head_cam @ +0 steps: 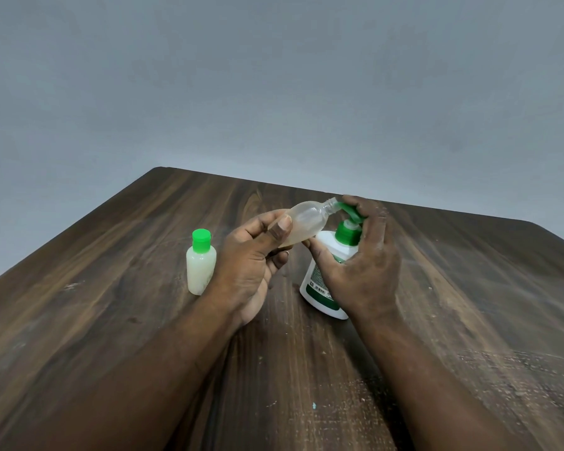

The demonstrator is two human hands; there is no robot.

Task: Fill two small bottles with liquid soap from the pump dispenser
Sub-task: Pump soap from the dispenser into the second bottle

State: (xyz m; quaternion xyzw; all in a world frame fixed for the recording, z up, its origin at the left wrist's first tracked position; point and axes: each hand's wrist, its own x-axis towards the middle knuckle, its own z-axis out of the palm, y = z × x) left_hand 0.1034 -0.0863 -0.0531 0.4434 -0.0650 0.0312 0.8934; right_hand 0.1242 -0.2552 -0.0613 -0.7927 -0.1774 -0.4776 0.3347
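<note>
The uncapped bottle is held in the air above the tabletop, just left of the pump dispenser. It lies tilted, base low and toward the person, neck raised. This angle brings its open mouth against the green nozzle, so that discharged soap enters the neck and runs down the wall to the base. The body is mostly clear, with what appears to be a shallow pale pool at the low end. Filling is therefore judged to be at an early stage.

The left hand supports this bottle. Its fingers are clamped on the base end, thumb on top. This leaves the neck free for alignment.

The right hand covers the pump head. Its fingers curl over the top of the head, and the thumb bears on the white shoulder of the dispenser. This grip allows a downward stroke while steadying the dispenser, which stands on the tabletop.

The capped bottle stands upright on the tabletop, left of the left hand and apart from it. It shows whitish contents up to its shoulder and carries a green cap. It is judged complete and stands outside the working area.

A plain grey wall lies behind the tabletop.
</note>
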